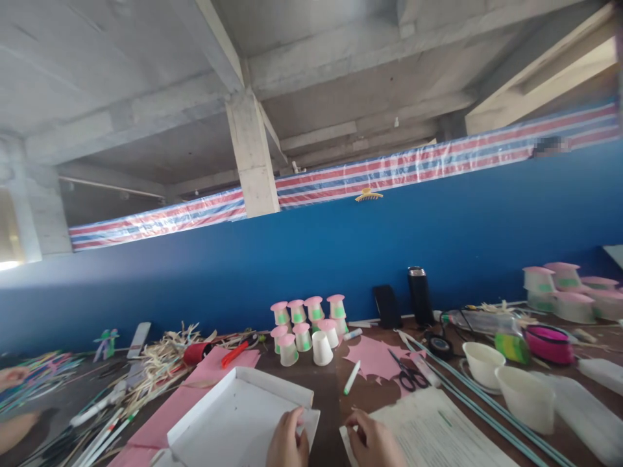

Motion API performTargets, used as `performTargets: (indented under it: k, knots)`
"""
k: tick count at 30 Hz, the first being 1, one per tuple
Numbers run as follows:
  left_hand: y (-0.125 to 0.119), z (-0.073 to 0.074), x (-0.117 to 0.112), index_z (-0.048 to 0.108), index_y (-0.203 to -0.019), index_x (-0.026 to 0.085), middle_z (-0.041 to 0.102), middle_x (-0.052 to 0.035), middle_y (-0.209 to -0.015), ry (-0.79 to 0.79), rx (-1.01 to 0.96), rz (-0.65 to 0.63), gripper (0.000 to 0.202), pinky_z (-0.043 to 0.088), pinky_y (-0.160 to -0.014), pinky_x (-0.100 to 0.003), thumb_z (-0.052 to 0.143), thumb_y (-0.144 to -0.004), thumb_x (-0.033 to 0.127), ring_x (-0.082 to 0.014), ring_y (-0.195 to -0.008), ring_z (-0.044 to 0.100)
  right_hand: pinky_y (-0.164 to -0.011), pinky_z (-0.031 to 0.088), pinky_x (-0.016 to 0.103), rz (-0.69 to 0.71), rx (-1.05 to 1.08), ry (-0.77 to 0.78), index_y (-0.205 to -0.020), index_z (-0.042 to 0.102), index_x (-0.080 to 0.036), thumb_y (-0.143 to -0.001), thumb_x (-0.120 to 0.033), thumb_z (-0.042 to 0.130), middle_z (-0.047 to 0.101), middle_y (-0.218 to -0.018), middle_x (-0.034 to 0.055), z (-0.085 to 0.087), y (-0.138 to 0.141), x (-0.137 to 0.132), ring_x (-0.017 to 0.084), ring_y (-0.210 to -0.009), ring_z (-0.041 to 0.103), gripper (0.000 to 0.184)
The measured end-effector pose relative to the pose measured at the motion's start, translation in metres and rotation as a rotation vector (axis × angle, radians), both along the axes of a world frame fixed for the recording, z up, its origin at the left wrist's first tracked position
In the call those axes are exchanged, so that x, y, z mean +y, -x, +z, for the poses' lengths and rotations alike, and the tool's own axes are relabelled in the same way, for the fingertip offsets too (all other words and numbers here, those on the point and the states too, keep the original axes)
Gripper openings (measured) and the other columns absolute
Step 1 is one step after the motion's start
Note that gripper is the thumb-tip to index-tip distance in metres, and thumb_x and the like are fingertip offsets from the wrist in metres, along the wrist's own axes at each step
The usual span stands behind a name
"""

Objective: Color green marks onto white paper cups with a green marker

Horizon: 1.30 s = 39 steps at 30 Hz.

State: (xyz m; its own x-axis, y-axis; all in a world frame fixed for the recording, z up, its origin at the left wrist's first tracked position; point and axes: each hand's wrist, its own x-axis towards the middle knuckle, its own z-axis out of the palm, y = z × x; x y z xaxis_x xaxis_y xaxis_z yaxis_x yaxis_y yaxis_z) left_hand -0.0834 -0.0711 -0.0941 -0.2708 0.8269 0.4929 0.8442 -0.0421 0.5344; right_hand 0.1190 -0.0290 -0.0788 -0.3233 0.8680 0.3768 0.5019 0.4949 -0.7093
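Observation:
My left hand (288, 441) is at the right end of a shallow white cardboard tray (243, 374), its fingers curled over the low wall. Whether it grips the tray or something small, I cannot tell. Curled fingers also show on my right hand (374, 442), above the left edge of a printed paper sheet (438, 425); anything inside them is hidden. Ahead stand several paper cups with pink paper tops (288, 350) and a plain white cup (322, 349). A white marker (352, 377) lies between them and my right hand, near black-handled scissors (413, 378) and cut pink paper (372, 357).
Pink sheets (160, 415), a red cutter (234, 355) and wood strips (175, 350) lie left. Another person's arm (17, 431) shows at the left edge. To the right are white cups (525, 399), blue-grey tubes (467, 395), tape (439, 346) and a black flask (420, 295). A blue partition (316, 259) stands behind.

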Motion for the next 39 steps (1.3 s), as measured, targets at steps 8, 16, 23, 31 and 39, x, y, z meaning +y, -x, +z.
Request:
performTargets:
  k: [8,16,23,31,39]
  knots:
    - [-0.002,0.013,-0.008,0.062,-0.101,0.016,0.065,-0.0085,-0.095,0.062,-0.011,-0.025,0.034,0.047,-0.075,-0.027,0.04,-0.076,0.018,-0.0164,-0.076,0.061,-0.057,0.037,0.019,-0.003,-0.011,0.042,-0.083,0.063,-0.021,-0.083,-0.025,0.042,0.066,-0.064,0.0008,0.003,-0.003,-0.008,0.013,-0.058,0.06,0.021]
    - [-0.001,0.014,-0.01,0.063,-0.1,0.016,0.065,-0.0095,-0.095,0.057,0.015,-0.045,0.033,0.046,-0.081,-0.028,0.039,-0.076,0.018,-0.0186,-0.088,0.062,-0.056,0.035,0.019,-0.031,-0.034,0.008,-0.083,0.062,-0.022,-0.082,-0.022,0.042,0.065,-0.063,-0.0007,0.001,-0.003,-0.009,0.012,-0.057,0.059,0.02]
    - [-0.002,0.016,-0.01,0.064,-0.097,0.017,0.066,-0.0095,-0.095,0.055,0.007,-0.046,0.032,0.047,-0.08,-0.029,0.042,-0.075,0.019,-0.0197,-0.087,0.062,-0.056,0.034,0.019,-0.034,-0.039,0.022,-0.082,0.062,-0.022,-0.083,-0.023,0.043,0.065,-0.063,-0.0012,0.003,-0.003,-0.012,0.011,-0.057,0.058,0.02]
    - [-0.004,0.015,-0.009,0.065,-0.093,0.017,0.065,-0.0085,-0.091,0.042,0.004,-0.07,0.031,0.047,-0.075,-0.029,0.04,-0.075,0.017,-0.0184,-0.079,0.061,-0.056,0.035,0.02,-0.018,-0.024,0.017,-0.083,0.062,-0.021,-0.083,-0.023,0.041,0.066,-0.064,-0.0005,0.003,-0.005,-0.011,0.012,-0.058,0.058,0.021]
    - [-0.006,0.017,-0.011,0.065,-0.093,0.018,0.064,-0.0094,-0.091,0.033,-0.002,-0.086,0.031,0.047,-0.078,-0.03,0.04,-0.074,0.016,-0.0196,-0.085,0.061,-0.056,0.035,0.02,-0.026,-0.011,0.032,-0.082,0.063,-0.021,-0.083,-0.025,0.041,0.064,-0.063,-0.0004,0.01,-0.006,-0.015,0.012,-0.058,0.058,0.023]
